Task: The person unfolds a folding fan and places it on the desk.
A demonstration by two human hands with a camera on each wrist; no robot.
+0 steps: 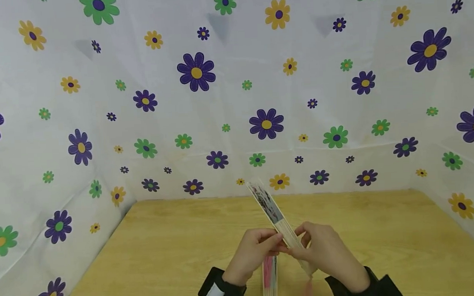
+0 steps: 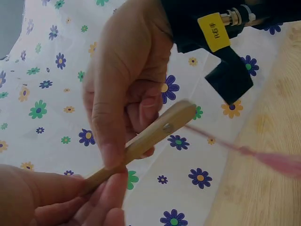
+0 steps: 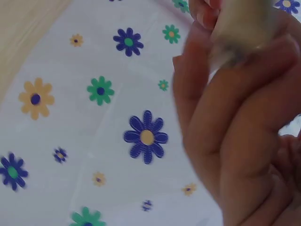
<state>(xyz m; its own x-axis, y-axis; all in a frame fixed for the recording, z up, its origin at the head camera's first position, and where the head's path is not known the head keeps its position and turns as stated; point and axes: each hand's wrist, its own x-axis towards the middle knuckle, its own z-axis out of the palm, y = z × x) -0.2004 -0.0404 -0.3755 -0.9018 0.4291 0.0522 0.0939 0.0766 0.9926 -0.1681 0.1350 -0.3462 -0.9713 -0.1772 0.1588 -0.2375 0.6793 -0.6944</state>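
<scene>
A folded folding fan (image 1: 286, 232) is held up at a slant over the table, its grey printed part at the upper end and pale ribs below. My left hand (image 1: 255, 251) pinches it near the middle between thumb and fingers. Lower down, my right hand (image 1: 325, 250) grips the ribs close to the pivot end. In the left wrist view the wooden guard of the fan (image 2: 150, 136) shows a metal rivet, with a pink tassel (image 2: 277, 162) trailing from that end. The right wrist view shows my right fingers (image 3: 244, 117) curled around the blurred fan end.
A second folded fan (image 1: 269, 281), with pink and grey on its leaf, lies on the wooden table (image 1: 177, 239) below my hands. A white sheet with printed flowers (image 1: 235, 99) stands behind the table and along both sides.
</scene>
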